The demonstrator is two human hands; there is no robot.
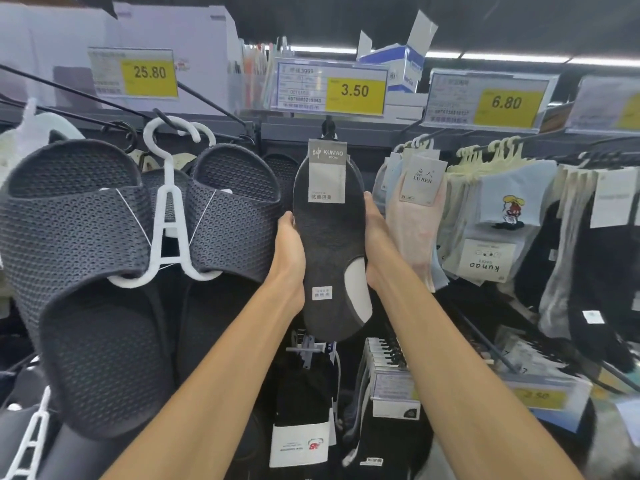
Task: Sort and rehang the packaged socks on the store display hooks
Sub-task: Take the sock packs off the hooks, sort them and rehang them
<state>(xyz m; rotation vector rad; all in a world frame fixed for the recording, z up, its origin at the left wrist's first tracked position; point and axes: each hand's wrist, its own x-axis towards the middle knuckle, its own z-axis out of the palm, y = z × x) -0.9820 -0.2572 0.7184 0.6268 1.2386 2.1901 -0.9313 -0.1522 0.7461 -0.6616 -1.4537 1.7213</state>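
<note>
A dark grey no-show sock pack (329, 237) with a grey KUN'AO card hangs from a black display hook (328, 128) under the 3.50 price tag (332, 88). My left hand (290, 244) grips its left edge, fingers curled behind the sock. On the opposite side, my right hand (374, 237) holds the right edge, its fingers also hidden behind. More packs of the same sock seem to hang behind this one.
Dark mesh slippers (104, 237) on a white hanger (169, 209) hang close at the left. Pink, blue and cream sock packs (419, 209) fill the hooks at right, dark ones (602, 258) farther right. Black sock packs (304, 410) hang on the row below.
</note>
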